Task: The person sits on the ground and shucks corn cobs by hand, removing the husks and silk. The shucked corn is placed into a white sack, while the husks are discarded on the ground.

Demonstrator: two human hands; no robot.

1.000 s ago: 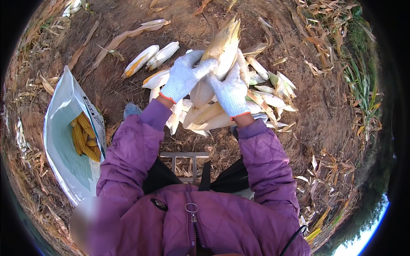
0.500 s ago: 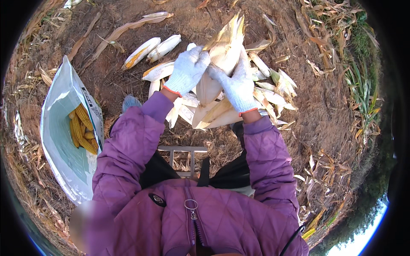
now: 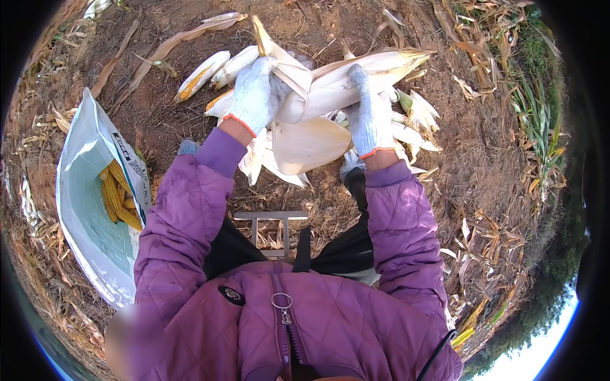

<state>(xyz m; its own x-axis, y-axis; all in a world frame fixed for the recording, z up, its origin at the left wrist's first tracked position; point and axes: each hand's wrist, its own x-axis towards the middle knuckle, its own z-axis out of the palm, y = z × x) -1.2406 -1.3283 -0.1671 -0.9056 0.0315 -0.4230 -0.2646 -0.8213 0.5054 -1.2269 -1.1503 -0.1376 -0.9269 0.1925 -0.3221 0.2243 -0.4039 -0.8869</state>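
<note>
Both my hands wear white knit gloves with orange cuffs. Between them is an ear of corn in pale, dry husk (image 3: 337, 82), its long end slanting up to the right. My left hand (image 3: 255, 95) is closed on husk at the ear's left side, with a strip of it standing up above the fingers. My right hand (image 3: 370, 117) is wrapped round the right part of the ear, thumb on top. A broad husk leaf (image 3: 311, 146) hangs below. The kernels of this ear are hidden.
At left an open white sack (image 3: 79, 171) holds several bare yellow cobs (image 3: 117, 195). Partly husked corn ears (image 3: 202, 76) lie beyond my left hand, and loose husks (image 3: 419, 114) lie to the right. A metal frame (image 3: 270, 216) stands between my legs.
The ear has swung from pointing away to slanting right. My hands have spread apart, the left moving left with a strip of husk pulled outward, the right shifting slightly right.
</note>
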